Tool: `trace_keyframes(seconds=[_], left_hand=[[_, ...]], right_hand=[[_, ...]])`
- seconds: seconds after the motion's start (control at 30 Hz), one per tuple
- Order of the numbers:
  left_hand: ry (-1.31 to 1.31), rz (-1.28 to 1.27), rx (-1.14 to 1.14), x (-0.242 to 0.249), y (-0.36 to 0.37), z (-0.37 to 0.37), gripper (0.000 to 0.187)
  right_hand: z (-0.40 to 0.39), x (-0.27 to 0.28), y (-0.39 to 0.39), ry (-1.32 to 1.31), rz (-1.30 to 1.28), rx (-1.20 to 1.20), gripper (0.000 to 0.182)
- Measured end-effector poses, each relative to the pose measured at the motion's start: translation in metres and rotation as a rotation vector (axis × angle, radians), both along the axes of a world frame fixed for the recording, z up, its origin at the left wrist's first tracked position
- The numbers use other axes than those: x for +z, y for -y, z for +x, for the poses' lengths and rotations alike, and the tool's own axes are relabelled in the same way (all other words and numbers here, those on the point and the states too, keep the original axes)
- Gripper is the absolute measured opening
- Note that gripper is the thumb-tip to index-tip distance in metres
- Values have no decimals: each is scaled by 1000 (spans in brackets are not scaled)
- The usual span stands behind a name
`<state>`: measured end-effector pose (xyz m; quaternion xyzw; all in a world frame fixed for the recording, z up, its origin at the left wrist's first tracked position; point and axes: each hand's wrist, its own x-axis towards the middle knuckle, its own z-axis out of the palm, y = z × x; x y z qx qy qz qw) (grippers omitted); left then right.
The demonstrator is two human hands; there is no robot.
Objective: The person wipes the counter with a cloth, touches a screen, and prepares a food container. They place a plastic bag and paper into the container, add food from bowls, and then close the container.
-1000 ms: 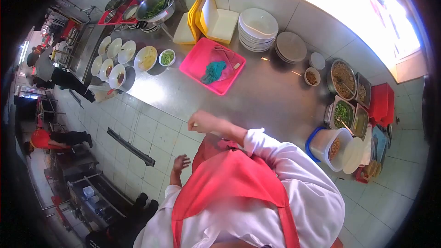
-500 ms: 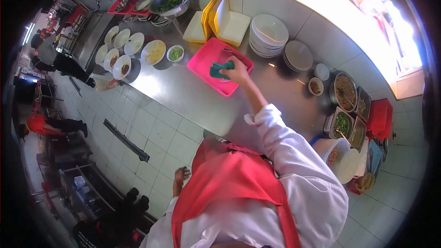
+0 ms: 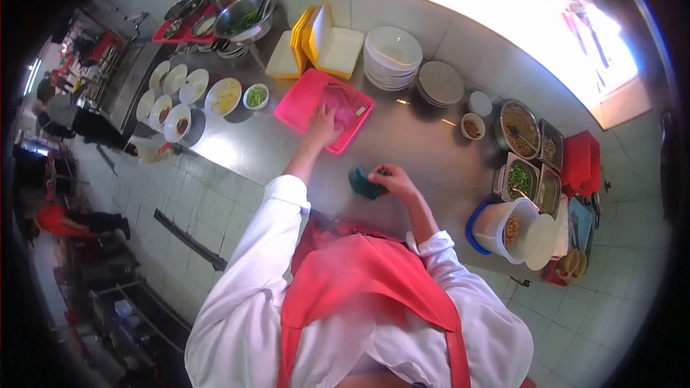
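Note:
A green cloth (image 3: 365,184) hangs from the closed fingers of my right hand (image 3: 392,178), just above the steel counter near my body. My left hand (image 3: 325,126) reaches into a pink tray (image 3: 296,100), its fingers over a pinkish item inside; whether they grip it is not clear. Dark utensils (image 3: 341,92) lie in the tray's far part. Behind the tray stand yellow-edged white blocks or containers (image 3: 338,50), and a small bowl of green shreds (image 3: 256,96) is to its left.
White bowls (image 3: 194,85) fill the counter's left. Stacked plates (image 3: 394,48) stand at the back. Food pans (image 3: 520,175), a white tub with a blue rim (image 3: 491,227) and red containers (image 3: 581,163) are at right. Two people (image 3: 83,219) (image 3: 97,126) are at far left.
My right hand has drawn the green cloth out of the tray and toward my body. My left hand has come up from beside the apron into the tray. The view has shifted slightly.

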<state>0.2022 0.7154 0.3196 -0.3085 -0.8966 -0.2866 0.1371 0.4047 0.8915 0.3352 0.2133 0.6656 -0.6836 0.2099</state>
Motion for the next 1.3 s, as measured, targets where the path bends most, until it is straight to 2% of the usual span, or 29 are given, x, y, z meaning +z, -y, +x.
trace_keyframes(seconds=[0.03, 0.07, 0.1, 0.13, 0.17, 0.23, 0.27, 0.33, 0.4, 0.43, 0.47, 0.5, 0.57, 0.6, 0.7, 0.73, 0.77, 0.83, 0.9, 0.93, 1.0, 1.03, 1.07, 1.1, 1.13, 1.17, 1.2, 1.23, 1.3], left_hand=[[-148, -311, 44, -4, -7, -6, 29], [-160, -301, 29, -6, -10, -17, 29], [49, -232, 38, -9, -9, -32, 25], [260, -162, 46, -5, -12, -41, 22], [253, -155, 34, -3, -15, -50, 22], [518, 492, 46, 32, -12, -55, 20], [524, 479, 44, 49, -11, -52, 20], [660, 914, -231, 83, -14, -47, 19], [749, 998, -294, 101, -16, -39, 16], [840, 1076, -359, 113, -15, -31, 14], [1007, 1084, -366, 156, -16, 2, 16], [1009, 1081, -364, 175, -15, 23, 16], [862, 764, -481, 192, -17, 49, 28], [868, 760, -483, 190, -15, 53, 28], [979, 782, -594, 176, 1, 53, 37], [1020, 647, -541, 167, 14, 47, 36], [1057, 511, -487, 157, 21, 45, 35], [989, 458, -491, 144, 23, 51, 31], [1168, 575, -467, 133, 18, 56, 25], [1139, 513, -399, 132, 12, 50, 18], [944, 680, -383, 134, -17, 31, 12], [965, 841, -440, 130, -36, 2, 10], [892, 912, -258, 163, -57, -4, 13], [776, 873, -271, 182, -72, -27, 16], [769, 991, -325, 189, -84, -49, 20], [692, 914, -237, 201, -88, -63, 25], [600, 822, -225, 202, -79, -74, 27], [662, 769, -164, 192, -66, -84, 24], [676, 831, 1, 142, -42, -80, 23]], right_hand=[[8, -8, 0, -12, 8, -19, 35], [15, -21, -1, -93, 85, -58, 34], [20, -29, -4, -172, 164, -95, 35], [26, -8, -4, -160, 306, -84, 39], [25, -4, -11, -166, 315, -96, 39], [23, -3, -12, -256, 580, -264, 38], [15, 18, -15, -240, 503, -274, 35], [-10, 24, -20, -412, 250, -398, 41], [-41, 40, -17, -552, 218, -531, 43], [-52, 65, -10, -723, 473, -561, 43], [-57, 94, -3, -888, 729, -584, 42], [-57, 116, 1, -886, 727, -586, 42], [-57, 143, 2, -723, 91, -264, 33], [-61, 140, -7, -655, -33, -33, 26], [-48, 136, -17, -499, 144, -81, 24], [-46, 129, -20, -653, -18, -164, 25], [-39, 125, -28, -655, -20, -165, 25], [-27, 129, -42, -559, 86, -187, 28], [-29, 123, -46, -538, 189, -202, 32], [-37, 116, -50, -587, 275, -308, 33], [-62, 116, -69, -718, 467, -475, 36], [-82, 124, -87, -792, 572, -536, 37], [-99, 139, -104, -763, 663, -605, 36], [-117, 153, -114, -720, 728, -750, 35], [-130, 170, -117, -733, 871, -821, 32], [-138, 179, -115, -753, 1013, -894, 30], [-137, 174, -109, -779, 1109, -814, 30], [-135, 166, -103, -809, 1205, -737, 31], [-100, 143, -58, -655, 1093, -402, 35]])
